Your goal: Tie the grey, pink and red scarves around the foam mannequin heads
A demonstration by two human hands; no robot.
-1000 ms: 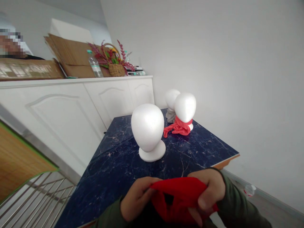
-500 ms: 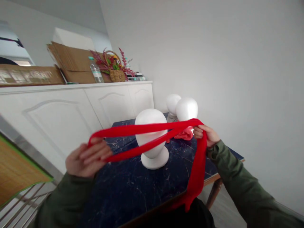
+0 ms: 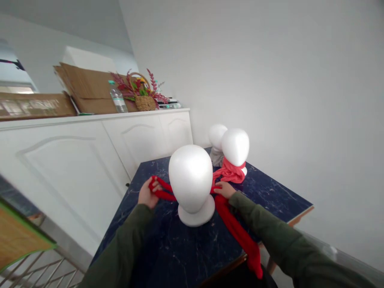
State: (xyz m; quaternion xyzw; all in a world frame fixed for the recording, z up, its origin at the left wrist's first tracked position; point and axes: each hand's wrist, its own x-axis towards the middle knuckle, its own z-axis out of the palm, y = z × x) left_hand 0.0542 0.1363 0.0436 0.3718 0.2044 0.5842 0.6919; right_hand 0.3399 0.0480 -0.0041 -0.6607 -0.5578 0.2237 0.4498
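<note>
Indoor workroom or storeroom, white wall [image 3: 285, 100], white cupboards [image 3: 69, 180], flattened cardboard [image 3: 87, 90], wicker basket [image 3: 145, 103], foam display heads [image 3: 190, 178]

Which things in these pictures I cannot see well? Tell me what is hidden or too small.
Head view: the front foam head hides the middle of the red scarf, so its path between the left hand and right hand is unseen.
Head view: the middle foam head partly hides the grey cloth.
Head view: the small items beside the basket are too small to name.
</note>
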